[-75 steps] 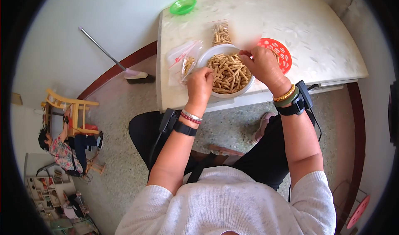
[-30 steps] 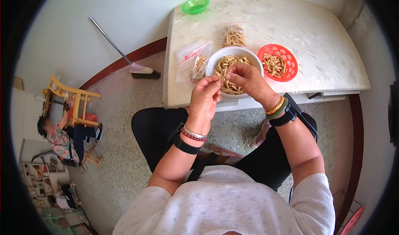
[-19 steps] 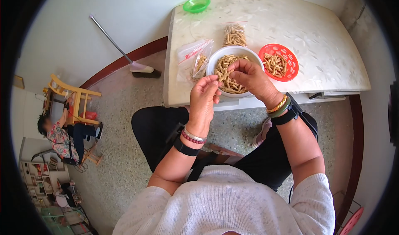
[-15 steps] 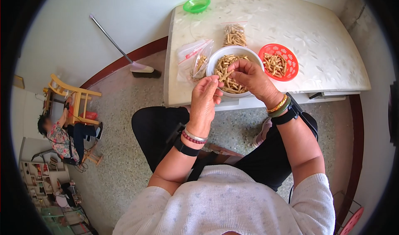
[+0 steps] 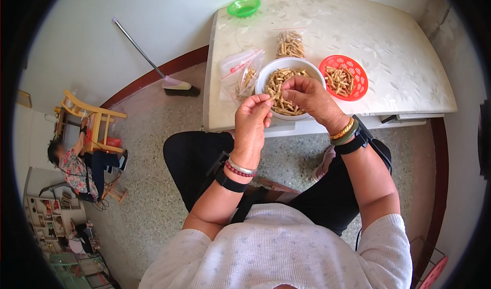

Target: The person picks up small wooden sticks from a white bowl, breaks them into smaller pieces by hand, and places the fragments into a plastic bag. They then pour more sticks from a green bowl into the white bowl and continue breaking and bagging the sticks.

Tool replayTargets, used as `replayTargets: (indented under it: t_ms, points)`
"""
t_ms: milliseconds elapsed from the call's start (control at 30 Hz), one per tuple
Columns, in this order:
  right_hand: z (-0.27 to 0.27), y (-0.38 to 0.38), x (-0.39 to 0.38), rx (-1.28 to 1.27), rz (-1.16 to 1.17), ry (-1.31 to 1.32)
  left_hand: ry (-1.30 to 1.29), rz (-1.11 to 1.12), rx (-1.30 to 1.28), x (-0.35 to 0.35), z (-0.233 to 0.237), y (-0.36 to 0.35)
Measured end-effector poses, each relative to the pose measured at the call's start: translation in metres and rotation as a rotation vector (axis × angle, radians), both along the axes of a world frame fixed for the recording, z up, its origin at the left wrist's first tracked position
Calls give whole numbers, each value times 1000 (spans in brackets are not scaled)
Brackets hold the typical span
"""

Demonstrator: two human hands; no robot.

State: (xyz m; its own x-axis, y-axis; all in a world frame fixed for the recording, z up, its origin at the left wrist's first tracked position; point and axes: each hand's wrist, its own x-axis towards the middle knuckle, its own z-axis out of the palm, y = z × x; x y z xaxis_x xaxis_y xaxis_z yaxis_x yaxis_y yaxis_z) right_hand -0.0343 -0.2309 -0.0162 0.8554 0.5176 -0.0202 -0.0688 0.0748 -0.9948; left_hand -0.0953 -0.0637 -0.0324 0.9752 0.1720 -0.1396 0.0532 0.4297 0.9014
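Observation:
A white bowl [image 5: 261, 77] full of short tan sticks [image 5: 286, 108] stands at the table's near edge. Over its front left rim is my left hand [image 5: 251, 128], thumb and fingertips pinched together. My right hand [image 5: 312, 101] hangs over the bowl's right side, thumb and index finger pinched. What either pinch holds is too small to make out against the sticks. A red basket [image 5: 361, 87] with more sticks is just right of the bowl. Behind the bowl lies a filled clear bag [image 5: 290, 44]; another partly filled bag [image 5: 249, 79] is at its left.
On the table [image 5: 399, 59], a green dish [image 5: 243, 7] sits at the back left. A broom [image 5: 176, 84] leans on the wall. Another person [image 5: 76, 169] sits at far left beside a wooden chair [image 5: 105, 128]. Shelves [image 5: 46, 217] stand below.
My fingertips have shifted slightly over the bowl, with the left fingers a little more closed. The whole view has moved slightly; the bowl, basket and bags keep their places.

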Motion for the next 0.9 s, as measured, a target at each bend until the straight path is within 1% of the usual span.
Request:
replayTargets:
  t_ms: [100, 167, 200, 267, 300, 333, 367, 400, 433, 467, 500, 533, 567, 600, 633, 667, 700, 733, 767, 800, 867, 900]
  points:
    - [-1, 1, 1, 0, -9, -5, -13, -5, 45, -2, 3, -1]
    - [2, 1, 0, 35, -74, 24, -79, 99, 260, -4, 9, -1]
    - [1, 2, 2, 35, -71, 22, -80, 102, 260, -3, 10, 1]
    - [-1, 4, 6, 113, -141, 9, -280, 311, 525, 2, 13, 14]
    - [-2, 6, 7, 112, -139, 7, -289, 341, 539, 8, 15, 22]
    - [-2, 9, 7, 169, -175, 1, -291, 346, 538, 13, 19, 28]
    - [-2, 12, 8, 225, -209, -7, -314, 355, 707, 20, 24, 32]
    - [-3, 16, 10, 225, -204, -9, -336, 362, 876, 27, 29, 37]
    - [-4, 20, 12, 196, -233, -91, -351, 373, 937, 38, 23, 44]
    - [-7, 25, 15, 168, -263, -173, -351, 381, 937, 42, 23, 46]
    - [-13, 34, 20, 147, -302, -303, -346, 349, 1114, 47, 23, 46]
    - [-17, 37, 23, 148, -299, -307, -339, 313, 1291, 52, 23, 47]
    - [-15, 42, 22, 46, -329, -391, -408, 363, 1438, 58, 18, 51]
    - [-13, 46, 23, -56, -358, -475, -409, 368, 1437, 63, 12, 54]
    - [-10, 51, 23, -97, -402, -581, -345, 327, 1408, 68, 6, 58]
    - [-8, 55, 25, -96, -400, -584, -281, 285, 1378, 70, 7, 58]
    - [-7, 59, 27, -148, -413, -677, -281, 288, 1378, 71, 8, 59]
    - [-6, 63, 28, -200, -426, -770, -243, 272, 1277, 70, 8, 59]
    - [-3, 65, 29, -296, -403, -802, -205, 256, 1176, 70, 9, 58]
    - [-4, 69, 32, -294, -400, -801, -202, 258, 1176, 71, 9, 58]
    - [-7, 79, 38, -429, -387, -928, -234, 305, 1064, 72, 8, 60]
    - [-5, 82, 38, -485, -368, -930, -228, 309, 1066, 73, 7, 62]
